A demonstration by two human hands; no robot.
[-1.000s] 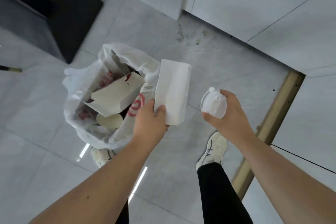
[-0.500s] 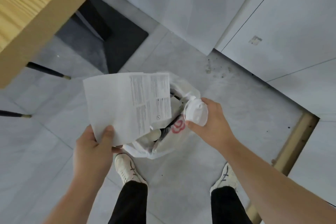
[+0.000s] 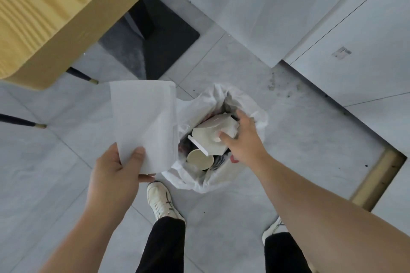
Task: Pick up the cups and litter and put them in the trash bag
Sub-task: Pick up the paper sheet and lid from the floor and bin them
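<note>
Lid gone, right hand (image 3: pixel 243 143) now in trash bag (image 3: pixel 255 106)

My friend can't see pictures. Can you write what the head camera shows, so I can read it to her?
A person's right hand reaches into an open white trash bag on the floor, among a white carton and a paper cup. Their left hand holds a white paper sheet beside it.

Around the trash bag (image 3: pixel 224 180) on the floor (image 3: pixel 288 139): box (image 3: pixel 213 137) and cup (image 3: pixel 199 158) inside, sheet of paper (image 3: pixel 144 124) just left, table (image 3: pixel 48 13) behind to the left, shoes (image 3: pixel 162 201) in front.
</note>
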